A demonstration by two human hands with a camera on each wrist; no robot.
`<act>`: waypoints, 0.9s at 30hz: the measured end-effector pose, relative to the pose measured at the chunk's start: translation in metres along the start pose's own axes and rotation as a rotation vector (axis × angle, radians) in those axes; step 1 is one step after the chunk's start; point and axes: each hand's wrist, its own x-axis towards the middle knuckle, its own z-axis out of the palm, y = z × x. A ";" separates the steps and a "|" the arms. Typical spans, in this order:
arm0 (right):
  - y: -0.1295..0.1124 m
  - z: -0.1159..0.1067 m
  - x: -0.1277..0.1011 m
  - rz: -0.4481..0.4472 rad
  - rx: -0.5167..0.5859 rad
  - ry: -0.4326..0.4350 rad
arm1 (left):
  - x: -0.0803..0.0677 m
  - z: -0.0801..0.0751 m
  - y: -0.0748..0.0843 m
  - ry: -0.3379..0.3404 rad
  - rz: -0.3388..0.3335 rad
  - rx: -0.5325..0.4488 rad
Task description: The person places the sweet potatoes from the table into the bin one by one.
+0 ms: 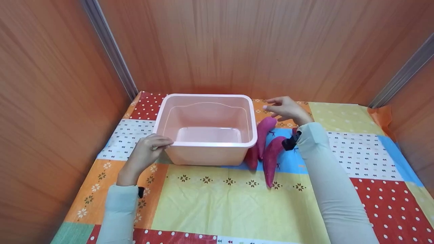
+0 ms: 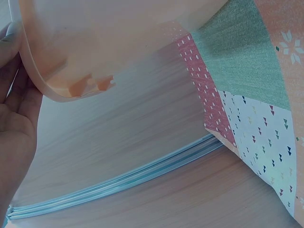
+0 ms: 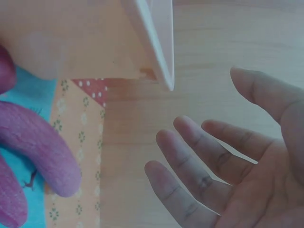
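Patchwork-print cloth (image 1: 237, 200) over the counter, no readable writing, left hand (image 1: 144, 156) with fingers (image 1: 162, 142) grasping the near-left rim of a pink plastic tub (image 1: 206, 144), right hand (image 1: 288, 109) hovering with released fingers beyond three purple sweet potatoes (image 1: 266, 145) lying just right of the tub.

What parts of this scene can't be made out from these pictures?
- Purple sweet potatoes: head view, their count; pink plastic tub and right sleeve overlap them.
- Left hand: fingertips hidden behind the rim.
- Left wrist view: tub cut off by the edge.
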 end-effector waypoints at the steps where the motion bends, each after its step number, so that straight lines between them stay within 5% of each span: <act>1: 0.002 0.000 0.000 0.005 0.002 0.004 | 0.000 0.000 0.000 -0.001 0.002 0.000; 27: 0.063 0.001 -0.011 0.128 0.116 -0.010 | -0.001 -0.001 -0.003 0.007 0.025 -0.004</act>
